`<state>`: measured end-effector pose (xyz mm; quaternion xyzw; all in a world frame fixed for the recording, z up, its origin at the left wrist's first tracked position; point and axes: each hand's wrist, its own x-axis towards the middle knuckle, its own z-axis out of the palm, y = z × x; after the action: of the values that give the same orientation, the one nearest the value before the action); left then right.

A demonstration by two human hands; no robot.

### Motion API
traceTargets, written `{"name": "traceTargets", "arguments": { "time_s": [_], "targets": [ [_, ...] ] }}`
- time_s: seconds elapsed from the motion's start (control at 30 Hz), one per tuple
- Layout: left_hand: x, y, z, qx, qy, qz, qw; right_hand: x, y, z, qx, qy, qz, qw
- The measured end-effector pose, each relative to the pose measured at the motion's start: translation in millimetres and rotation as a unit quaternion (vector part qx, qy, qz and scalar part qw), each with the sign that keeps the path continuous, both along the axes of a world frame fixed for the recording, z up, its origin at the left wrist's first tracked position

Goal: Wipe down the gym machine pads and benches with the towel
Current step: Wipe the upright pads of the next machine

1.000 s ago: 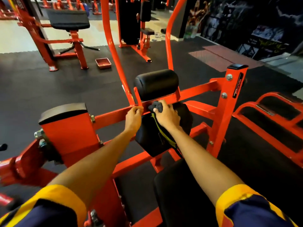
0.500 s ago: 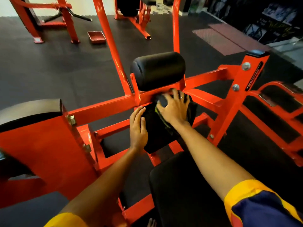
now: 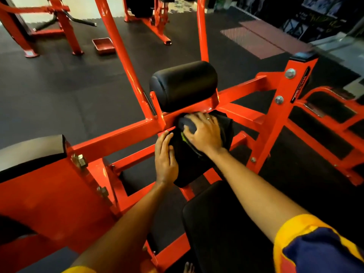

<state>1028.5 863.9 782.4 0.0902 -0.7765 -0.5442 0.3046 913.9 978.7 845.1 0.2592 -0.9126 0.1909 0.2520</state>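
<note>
Gripping the towel (image 3: 186,124), the right hand (image 3: 204,133) presses down.

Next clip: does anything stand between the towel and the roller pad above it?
Yes. The right hand holds the towel against the lower pad, and the machine's red crossbar runs between it and the roller pad directly above. Nothing else visible lies between them.

Single wide-angle head view, forward and steeply down, close above the red machine frame (image 3: 118,137).
</note>
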Motion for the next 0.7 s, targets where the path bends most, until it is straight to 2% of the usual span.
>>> {"name": "traceTargets", "arguments": {
  "time_s": [0.1, 0.2, 0.27, 0.37, 0.5, 0.6, 0.7],
  "targets": [
    [0.7, -2.3, 0.9, 0.000, -0.025, -0.007, 1.000, -31.9, 23.6, 1.0, -0.046, -0.047, -0.148, 0.987],
    [3.7, -14.1, 4.3, -0.043, -0.040, -0.045, 0.997, -24.5, 3.0, 0.9, -0.122, -0.095, -0.226, 0.962],
    [5.0, -22.1, 10.9, -0.076, -0.061, -0.066, 0.993, -4.6, -16.9, 0.6, -0.150, -0.092, -0.222, 0.959],
    [3.4, -31.2, 24.4, -0.120, -0.096, -0.085, 0.984, 36.0, -35.2, -12.0, -0.183, -0.038, -0.146, 0.972],
    [-7.1, -40.6, 41.5, -0.190, -0.142, -0.109, 0.965, 54.5, -21.6, -41.0, -0.242, 0.001, -0.100, 0.965],
    [-14.4, -41.3, 51.5, -0.281, -0.156, -0.135, 0.937, 34.5, 12.4, -60.5, -0.274, -0.032, -0.158, 0.948],
    [-24.2, -41.5, 59.8, -0.335, -0.179, -0.169, 0.910, -2.1, 32.0, -52.8, -0.378, -0.073, -0.237, 0.892]
  ]
}}
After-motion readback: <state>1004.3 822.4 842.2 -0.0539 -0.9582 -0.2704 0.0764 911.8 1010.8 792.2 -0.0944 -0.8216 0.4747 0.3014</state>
